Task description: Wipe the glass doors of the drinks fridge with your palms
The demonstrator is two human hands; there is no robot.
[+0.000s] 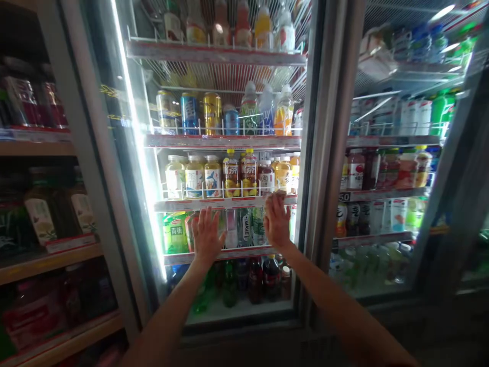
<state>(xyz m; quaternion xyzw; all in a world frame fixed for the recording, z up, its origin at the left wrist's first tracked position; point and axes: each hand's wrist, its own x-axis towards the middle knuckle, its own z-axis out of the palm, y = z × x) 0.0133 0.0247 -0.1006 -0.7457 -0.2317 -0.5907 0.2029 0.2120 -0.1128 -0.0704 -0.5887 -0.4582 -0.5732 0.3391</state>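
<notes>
Both my arms reach forward to a lit drinks fridge [225, 56]. My left hand [207, 235] is open, fingers spread, flat against the glass in front of the shelf with clear bottles [244, 227] and a green carton [175, 233]. My right hand [277, 220] is open too, fingers together and pointing up, resting near the shelf edge [225, 203] under the yellow juice bottles [194, 176]. Neither hand holds anything. Whether the glass door is fully closed I cannot tell.
A second fridge [389, 153] with bottles stands to the right behind a grey door frame [328, 153]. Wooden shelves [49, 260] with dark bottles stand at the left. Dark soda bottles [263, 278] fill the bottom shelf.
</notes>
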